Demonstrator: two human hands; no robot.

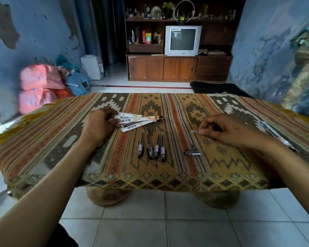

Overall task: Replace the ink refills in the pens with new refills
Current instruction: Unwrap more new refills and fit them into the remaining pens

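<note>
four pens [151,146] lie between the hands; left hand [100,124] grips refill packets [139,120], right hand [227,130] pinches a clear piece [194,132].

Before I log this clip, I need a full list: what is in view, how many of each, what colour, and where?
pens: four, black and clear, side by side at table centre
refill packets: several, white with barcodes, fanned at table left
small metal piece: one, grey, right of the pens
opened packet: one, dark and white, far right of table
tablecloth: one, brown, orange and cream pattern
television: one, grey, in the wooden cabinet
bags: several, pink, on the floor at left
left hand: grips the refill packets
right hand: pinches a thin clear piece
</note>
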